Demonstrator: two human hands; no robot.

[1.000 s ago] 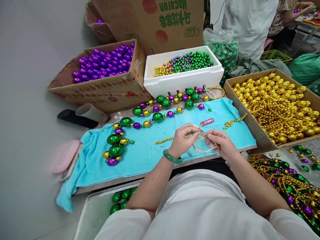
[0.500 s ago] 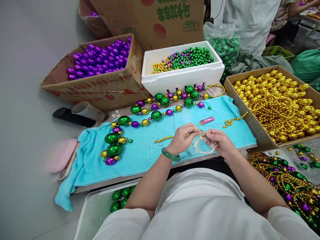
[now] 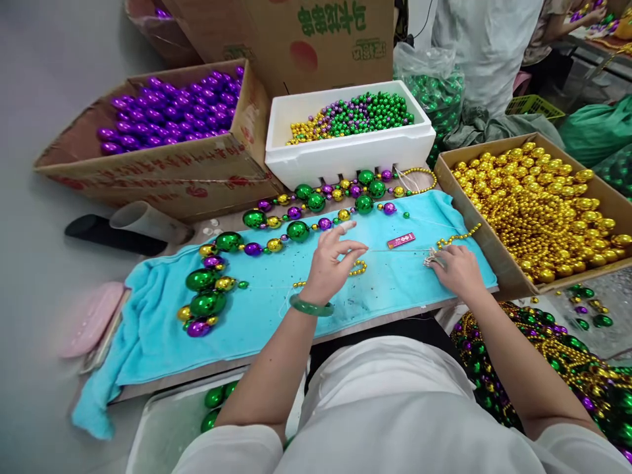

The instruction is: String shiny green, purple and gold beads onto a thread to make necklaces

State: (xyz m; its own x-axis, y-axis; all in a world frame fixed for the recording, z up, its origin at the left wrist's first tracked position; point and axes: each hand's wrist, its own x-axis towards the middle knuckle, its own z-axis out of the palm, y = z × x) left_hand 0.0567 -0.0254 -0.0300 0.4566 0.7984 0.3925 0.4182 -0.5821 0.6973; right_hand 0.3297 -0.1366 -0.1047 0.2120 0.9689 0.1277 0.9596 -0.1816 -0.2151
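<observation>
My left hand [image 3: 330,263], with a green bangle [image 3: 311,306] at its wrist, is closed in a pinch, thumb against forefinger, the other fingers raised. From that pinch a thin thread [image 3: 395,250] runs straight to the right. My right hand [image 3: 460,270] lies low over the cloth, its fingertips closed on a small crumpled whitish band [image 3: 431,258]. A short string of gold beads [image 3: 359,268] lies partly behind my left hand. Another gold bead string [image 3: 457,236] is just beyond my right hand. The large bead garland [image 3: 297,230] lies across the blue towel [image 3: 266,316].
A pink packet [image 3: 401,240] lies on the towel. Behind stand a carton of purple beads [image 3: 168,161] and a white foam box [image 3: 350,150]. To the right are a carton of gold beads [image 3: 508,247] and heaped bead strands [image 3: 533,342]. A co-worker's arm [image 3: 567,23] shows far back.
My hands have moved apart, the right going right with the whitish band, which was an open loop held between them. A thread now stretches between them. The view has shifted slightly.
</observation>
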